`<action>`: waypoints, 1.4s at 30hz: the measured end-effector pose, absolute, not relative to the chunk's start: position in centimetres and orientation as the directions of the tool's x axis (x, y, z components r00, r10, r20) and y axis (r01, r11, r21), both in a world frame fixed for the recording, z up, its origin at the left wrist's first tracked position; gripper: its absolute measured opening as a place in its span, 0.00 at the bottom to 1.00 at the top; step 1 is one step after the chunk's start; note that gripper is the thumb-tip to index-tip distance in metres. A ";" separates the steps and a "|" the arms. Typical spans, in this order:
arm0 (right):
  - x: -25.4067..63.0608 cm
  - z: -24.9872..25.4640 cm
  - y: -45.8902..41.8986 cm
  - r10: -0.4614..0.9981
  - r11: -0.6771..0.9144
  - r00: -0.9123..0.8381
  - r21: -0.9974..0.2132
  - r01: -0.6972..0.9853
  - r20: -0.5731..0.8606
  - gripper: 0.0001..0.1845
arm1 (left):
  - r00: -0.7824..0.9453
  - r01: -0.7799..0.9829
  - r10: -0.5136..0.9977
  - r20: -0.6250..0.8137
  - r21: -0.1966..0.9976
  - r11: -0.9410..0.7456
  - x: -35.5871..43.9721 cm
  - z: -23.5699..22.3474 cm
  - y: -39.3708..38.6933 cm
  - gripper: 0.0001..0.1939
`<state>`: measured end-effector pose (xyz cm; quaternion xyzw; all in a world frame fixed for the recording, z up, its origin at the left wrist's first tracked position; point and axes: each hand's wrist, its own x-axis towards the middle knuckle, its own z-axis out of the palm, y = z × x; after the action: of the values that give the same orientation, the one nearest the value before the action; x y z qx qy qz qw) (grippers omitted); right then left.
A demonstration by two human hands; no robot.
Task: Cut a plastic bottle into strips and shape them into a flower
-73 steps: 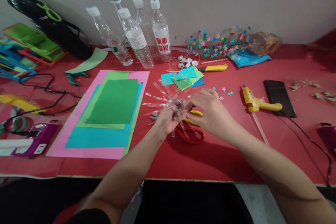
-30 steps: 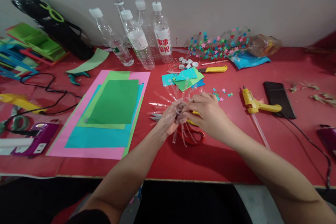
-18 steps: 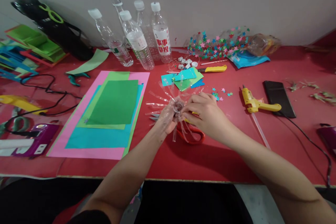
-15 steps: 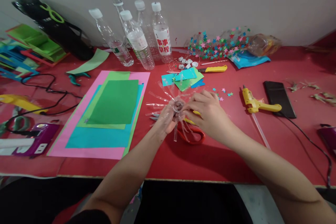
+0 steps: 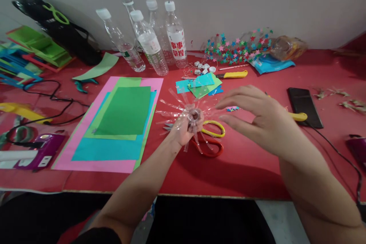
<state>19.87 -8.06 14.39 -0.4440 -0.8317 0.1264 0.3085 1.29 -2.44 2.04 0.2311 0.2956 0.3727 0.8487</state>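
My left hand (image 5: 183,127) is closed around the neck of a cut clear plastic bottle top (image 5: 194,114). Thin strips cut from its wall fan outward on all sides, and its round mouth faces up at me. My right hand (image 5: 254,116) hovers to the right, apart from the bottle top, fingers spread with nothing visible between them. Under the bottle top lie scissors (image 5: 215,128) with one yellow and one red handle loop. Small star sequins (image 5: 233,109) lie just beyond my right fingertips. A yellow glue gun (image 5: 299,116) is partly hidden behind my right hand.
Several clear bottles (image 5: 176,38) stand along the wall. Coloured paper sheets (image 5: 122,110) are stacked at left. Behind my hands lie paper scraps (image 5: 203,82), a yellow cutter knife (image 5: 235,74) and a bottle covered in stars (image 5: 237,48). A black phone (image 5: 305,106) lies at right.
My right hand has let go of the bottle top and moved right, its fingers opening. The scissors' yellow loop now shows, while the glue gun is partly covered. My left hand keeps its grip.
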 end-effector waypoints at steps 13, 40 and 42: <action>19.5 12.5 -6.9 0.728 0.683 -0.528 -0.391 0.617 0.438 0.07 | 0.571 -0.504 0.739 -0.357 0.558 0.659 1.4 2.5 -2.5 0.25; 17.3 11.0 -7.1 0.805 0.590 -0.525 -0.469 0.657 0.277 0.03 | 0.321 -0.557 0.868 -0.379 0.666 0.497 1.9 3.3 -3.1 0.11; 17.3 10.9 -7.0 0.815 0.579 -0.506 -0.452 0.679 0.283 0.03 | 0.323 -0.553 0.875 -0.362 0.678 0.485 1.9 3.4 -3.1 0.11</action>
<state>17.29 -6.95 10.86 -0.4362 -0.8560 0.1426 0.2378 1.91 -3.11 3.36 0.2226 0.3611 0.4563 0.7822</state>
